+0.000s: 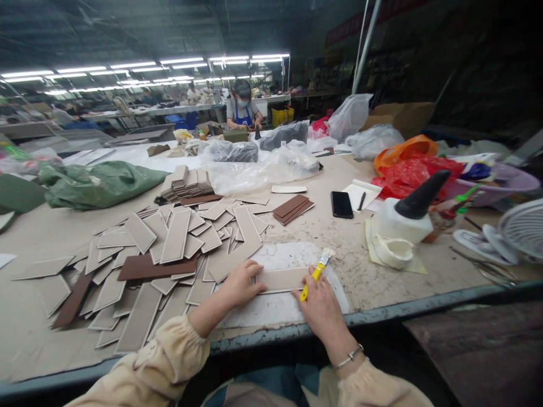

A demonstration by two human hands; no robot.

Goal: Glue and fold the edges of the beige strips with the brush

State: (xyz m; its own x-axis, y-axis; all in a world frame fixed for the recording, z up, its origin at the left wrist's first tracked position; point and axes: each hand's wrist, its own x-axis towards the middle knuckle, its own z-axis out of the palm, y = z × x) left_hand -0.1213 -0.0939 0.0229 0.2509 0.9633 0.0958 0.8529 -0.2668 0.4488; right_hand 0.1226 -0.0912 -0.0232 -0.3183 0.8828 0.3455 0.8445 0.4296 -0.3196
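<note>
A flat beige rectangular panel [280, 279] with pale edges lies on a white sheet [250, 314] at the table's front. My left hand [241, 284] grips the panel's left end between thumb and fingers. At the other end, my right hand [321, 302] has a yellow-handled brush [316, 277] held in its fingers, bristles pointing up and away. Its fingertips also touch the panel's right end. To the left spreads a loose heap of similar beige panels [175, 237], with a few brown ones [146, 268] among them.
Right of the sheet stand a white container with a black cone top [399, 220], a roll of tape [396, 252], scissors [483, 265] and a phone [341, 204]. Stacked panels [186, 183], plastic bags [263, 169] and a green bag [99, 183] lie farther back. A co-worker [243, 107] sits beyond.
</note>
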